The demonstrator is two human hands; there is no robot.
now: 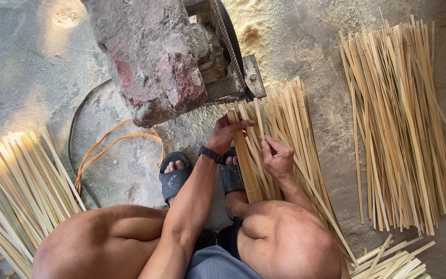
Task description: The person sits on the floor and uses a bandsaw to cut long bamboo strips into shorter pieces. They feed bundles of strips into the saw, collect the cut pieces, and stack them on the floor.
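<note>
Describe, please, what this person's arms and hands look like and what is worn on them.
Both arms are bare, with no sleeves and no gloves. The left hand has a black band, like a watch strap, around its wrist. The right hand wears nothing; no rings can be made out.

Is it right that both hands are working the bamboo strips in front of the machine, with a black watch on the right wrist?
Not quite: the head view shows the black watch on the left wrist. Both the left hand and right hand do work the bamboo strips before the machine.
</note>
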